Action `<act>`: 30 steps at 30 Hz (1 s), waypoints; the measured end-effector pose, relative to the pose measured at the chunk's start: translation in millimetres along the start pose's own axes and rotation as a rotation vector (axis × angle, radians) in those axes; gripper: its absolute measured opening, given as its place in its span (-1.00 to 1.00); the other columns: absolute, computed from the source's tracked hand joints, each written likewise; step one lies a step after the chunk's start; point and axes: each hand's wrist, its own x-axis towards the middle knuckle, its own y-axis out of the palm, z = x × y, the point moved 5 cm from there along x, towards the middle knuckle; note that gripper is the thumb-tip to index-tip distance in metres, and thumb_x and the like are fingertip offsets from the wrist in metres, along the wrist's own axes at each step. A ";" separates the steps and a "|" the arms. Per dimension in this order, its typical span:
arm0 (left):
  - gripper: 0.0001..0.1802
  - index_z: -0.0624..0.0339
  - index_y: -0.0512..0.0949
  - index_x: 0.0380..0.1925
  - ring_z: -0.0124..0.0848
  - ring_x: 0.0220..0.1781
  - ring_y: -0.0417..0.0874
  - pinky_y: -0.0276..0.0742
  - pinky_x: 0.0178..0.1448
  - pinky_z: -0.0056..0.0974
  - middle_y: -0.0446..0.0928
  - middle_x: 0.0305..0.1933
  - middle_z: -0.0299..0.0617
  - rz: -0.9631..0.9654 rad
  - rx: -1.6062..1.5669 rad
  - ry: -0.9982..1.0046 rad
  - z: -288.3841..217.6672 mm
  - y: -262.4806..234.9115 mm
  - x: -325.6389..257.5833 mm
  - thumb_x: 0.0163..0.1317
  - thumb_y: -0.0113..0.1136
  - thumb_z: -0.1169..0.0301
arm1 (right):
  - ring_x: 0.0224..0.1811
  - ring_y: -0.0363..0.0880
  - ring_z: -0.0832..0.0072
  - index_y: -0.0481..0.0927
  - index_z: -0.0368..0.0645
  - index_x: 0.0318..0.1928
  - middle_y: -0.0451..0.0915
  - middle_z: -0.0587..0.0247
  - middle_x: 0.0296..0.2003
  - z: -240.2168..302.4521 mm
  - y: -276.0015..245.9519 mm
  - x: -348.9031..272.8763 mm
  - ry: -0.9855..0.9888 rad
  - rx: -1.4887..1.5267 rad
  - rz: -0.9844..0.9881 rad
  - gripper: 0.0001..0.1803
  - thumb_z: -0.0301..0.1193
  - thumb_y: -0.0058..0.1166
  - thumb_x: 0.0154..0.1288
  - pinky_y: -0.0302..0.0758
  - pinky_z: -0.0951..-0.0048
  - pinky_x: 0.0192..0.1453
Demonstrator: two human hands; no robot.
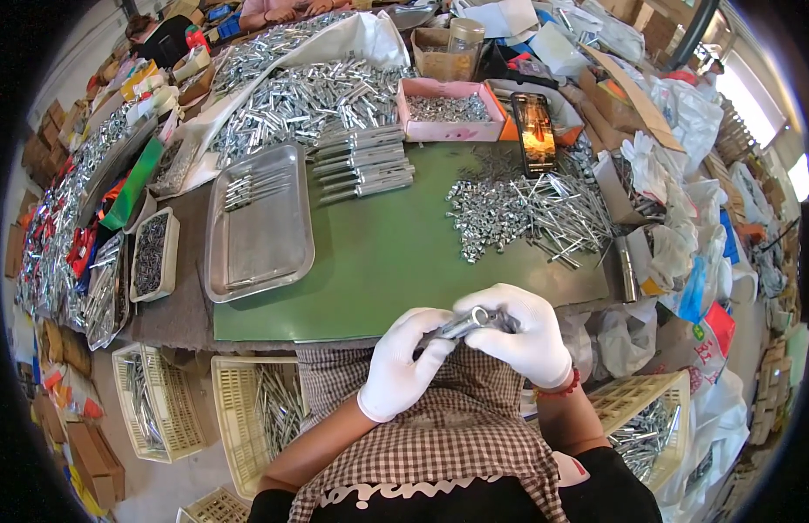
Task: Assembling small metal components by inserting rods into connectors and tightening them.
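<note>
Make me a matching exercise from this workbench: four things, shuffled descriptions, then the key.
1. metal tube
2. phone
3. metal tray
4. pink box

A. overlaps the green mat at its left edge
B. contains small metal pieces
C. between the left hand and right hand
D. screen lit

Pairs: 1-C, 2-D, 3-A, 4-B

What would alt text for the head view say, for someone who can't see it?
White-gloved, the left hand and right hand hold a shiny tube. Before them, a green mat bears metal parts, with a tray at left.
</note>
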 end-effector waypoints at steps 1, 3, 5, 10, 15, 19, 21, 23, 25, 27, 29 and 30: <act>-0.63 0.24 0.53 0.06 -0.24 0.00 0.64 0.56 0.13 -0.24 0.58 0.00 -0.06 -0.002 0.002 -0.003 4.0 -0.3 -0.4 0.33 0.26 0.29 | -0.34 0.56 0.66 0.68 -0.17 -0.01 0.63 0.37 -0.30 3.7 1.2 1.7 -0.076 -0.316 -0.027 -0.60 -0.60 0.35 0.08 0.50 0.55 -0.23; -0.49 0.24 0.51 0.12 -0.22 0.04 0.63 0.53 0.18 -0.22 0.57 0.04 -0.06 0.046 -0.136 0.037 9.7 1.4 -0.9 0.29 0.31 0.16 | -0.45 0.53 0.60 0.72 -0.10 -0.18 0.60 0.36 -0.41 25.7 2.5 2.4 -0.111 -0.379 -0.098 -0.72 -0.54 0.40 0.03 0.45 0.55 -0.34; -0.44 0.25 0.51 0.14 -0.21 0.05 0.63 0.52 0.20 -0.21 0.57 0.06 -0.05 0.026 -0.152 0.072 7.8 -3.6 5.6 0.28 0.31 0.11 | -0.47 0.53 0.54 0.72 -0.08 -0.16 0.59 0.32 -0.42 57.1 -1.9 -2.7 -0.274 -0.494 -0.175 -0.70 -0.50 0.41 0.02 0.47 0.54 -0.36; -0.41 0.28 0.52 0.13 -0.15 0.04 0.64 0.53 0.16 -0.18 0.58 0.04 0.00 0.153 -0.095 0.019 -11.8 -1.1 15.8 0.31 0.24 0.02 | -0.51 0.54 0.41 0.70 0.01 -0.07 0.58 0.29 -0.41 33.4 10.4 3.3 -0.217 -0.512 -0.090 -0.63 -0.43 0.40 0.04 0.51 0.46 -0.36; -0.58 0.19 0.58 0.02 -0.12 -0.09 0.66 0.57 0.04 -0.17 0.62 -0.11 -0.04 0.135 0.120 0.021 -13.1 -24.0 22.5 0.37 0.18 0.09 | -0.36 0.54 0.55 0.65 -0.16 0.06 0.59 0.26 -0.34 21.6 -8.6 -1.3 -0.304 -0.389 -0.169 -0.67 -0.55 0.12 0.28 0.49 0.54 -0.28; -0.68 0.20 0.61 -0.07 -0.11 -0.16 0.65 0.56 -0.07 -0.18 0.62 -0.20 -0.05 0.158 0.580 0.056 -16.5 -45.2 45.0 0.25 0.25 0.26 | -0.47 0.45 0.75 0.55 -0.24 0.18 0.58 0.41 -0.34 -20.9 -21.4 -9.8 0.224 0.040 -0.191 -0.66 -0.42 -0.12 0.52 0.38 0.71 -0.38; -0.70 0.17 0.60 -0.07 -0.07 -0.16 0.63 0.55 -0.08 -0.11 0.61 -0.20 -0.05 0.283 0.834 0.181 -15.9 -29.5 55.4 0.21 0.25 0.33 | -0.56 0.38 0.75 0.52 -0.26 0.19 0.53 0.43 -0.38 -32.3 -14.4 -6.6 0.359 0.083 -0.203 -0.63 -0.32 -0.17 0.58 0.33 0.72 -0.42; -0.69 0.16 0.58 -0.05 -0.05 -0.16 0.62 0.54 -0.08 -0.07 0.60 -0.20 -0.06 0.395 0.844 0.222 -20.4 -4.1 57.8 0.22 0.24 0.32 | -0.60 0.29 0.78 0.53 -0.28 0.16 0.55 0.40 -0.39 -39.2 -8.6 -6.1 0.357 0.177 -0.213 -0.59 -0.25 -0.22 0.61 0.28 0.73 -0.45; -0.67 0.14 0.57 -0.02 -0.06 -0.15 0.62 0.53 -0.07 -0.07 0.59 -0.19 -0.07 0.428 0.824 0.218 -25.4 2.2 57.5 0.23 0.24 0.30 | -0.61 0.23 0.79 0.54 -0.29 0.14 0.59 0.36 -0.38 -44.0 -8.5 -4.8 0.364 0.288 -0.163 -0.58 -0.23 -0.23 0.62 0.23 0.71 -0.49; -0.67 0.13 0.57 -0.03 -0.07 -0.14 0.62 0.53 -0.06 -0.08 0.59 -0.19 -0.08 0.398 0.742 0.202 -26.1 -2.1 60.8 0.24 0.23 0.28 | -0.70 0.20 0.77 0.53 -0.37 0.12 0.65 0.25 -0.37 -43.3 -10.3 -3.9 0.320 0.280 -0.175 -0.55 -0.23 -0.25 0.61 0.12 0.69 -0.60; -0.67 0.11 0.58 -0.03 -0.08 -0.14 0.62 0.53 -0.06 -0.09 0.60 -0.19 -0.10 0.392 0.732 0.197 -22.0 -6.4 59.2 0.24 0.24 0.26 | -0.68 0.20 0.78 0.54 -0.38 0.11 0.61 0.31 -0.42 -47.6 -13.4 -5.4 0.345 0.297 -0.213 -0.55 -0.21 -0.19 0.60 0.13 0.71 -0.58; -0.67 0.11 0.58 -0.02 -0.08 -0.14 0.62 0.53 -0.06 -0.09 0.60 -0.18 -0.10 0.401 0.740 0.183 -21.4 -7.5 59.1 0.24 0.24 0.26 | -0.68 0.20 0.78 0.54 -0.38 0.11 0.61 0.31 -0.42 -48.5 -15.1 -4.7 0.343 0.299 -0.215 -0.55 -0.21 -0.19 0.60 0.13 0.71 -0.58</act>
